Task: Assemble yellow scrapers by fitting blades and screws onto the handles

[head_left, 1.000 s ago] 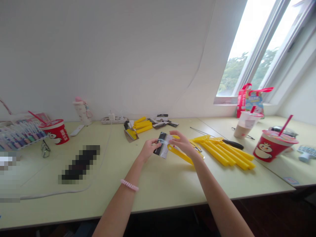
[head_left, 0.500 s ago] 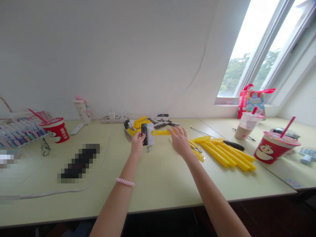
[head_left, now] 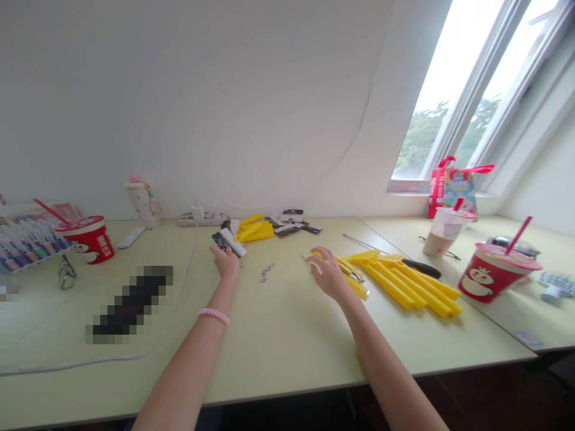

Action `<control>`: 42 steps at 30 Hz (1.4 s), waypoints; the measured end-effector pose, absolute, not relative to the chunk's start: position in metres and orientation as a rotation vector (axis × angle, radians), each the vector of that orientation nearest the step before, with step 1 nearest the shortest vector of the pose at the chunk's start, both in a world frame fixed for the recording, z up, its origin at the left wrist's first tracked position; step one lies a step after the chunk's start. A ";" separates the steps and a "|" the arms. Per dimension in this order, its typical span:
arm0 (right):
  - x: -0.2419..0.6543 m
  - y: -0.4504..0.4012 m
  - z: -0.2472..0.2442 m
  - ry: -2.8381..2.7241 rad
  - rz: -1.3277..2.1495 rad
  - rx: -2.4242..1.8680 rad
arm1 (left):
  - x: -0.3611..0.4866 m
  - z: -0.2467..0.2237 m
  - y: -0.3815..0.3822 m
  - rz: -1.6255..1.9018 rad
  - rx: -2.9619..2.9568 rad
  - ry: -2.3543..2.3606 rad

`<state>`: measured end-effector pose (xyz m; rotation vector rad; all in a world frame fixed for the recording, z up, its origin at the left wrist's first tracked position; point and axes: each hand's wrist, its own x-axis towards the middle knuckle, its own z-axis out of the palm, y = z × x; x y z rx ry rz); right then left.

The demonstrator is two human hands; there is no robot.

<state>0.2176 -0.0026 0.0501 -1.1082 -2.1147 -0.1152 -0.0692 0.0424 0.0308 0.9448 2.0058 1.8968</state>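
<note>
My left hand (head_left: 225, 263) holds a black and white card (head_left: 229, 242), tilted, beside a heap of yellow pieces (head_left: 256, 230) and dark cards. Between my hands a small pile of tiny metal parts (head_left: 266, 272) lies on the table. My right hand (head_left: 326, 269) is over the left end of a group of yellow tools with metal parts (head_left: 354, 276), its fingers bent and apart; no object shows clearly in its grasp. Long yellow handles (head_left: 408, 284) lie to the right of it.
At the right stand a red cup (head_left: 492, 272) and a clear cup (head_left: 444, 233). Another red cup (head_left: 92, 240), a pen rack (head_left: 31, 242) and a bottle (head_left: 142, 202) are at the left. A white cable (head_left: 90, 361) crosses the table there.
The card in my left hand has moved left and tilted. My right hand has let go of the yellow piece and moved slightly down. The tiny metal parts now lie apart from the card.
</note>
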 end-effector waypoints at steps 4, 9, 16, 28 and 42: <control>0.219 -0.002 0.050 -2.110 -0.079 -1.136 | -0.075 0.028 0.043 1.837 1.074 2.110; 0.222 -0.002 0.048 -2.101 -0.006 -1.147 | -0.086 0.027 0.050 1.804 1.279 2.124; 0.224 -0.002 0.048 -2.073 0.077 -1.169 | -0.116 0.016 0.074 1.752 0.885 2.093; 0.222 -0.010 0.050 -2.105 0.131 -1.215 | -0.111 0.022 0.071 1.554 1.246 2.225; 0.224 -0.016 0.054 -2.067 0.185 -1.198 | -0.101 0.021 0.051 0.995 2.315 2.326</control>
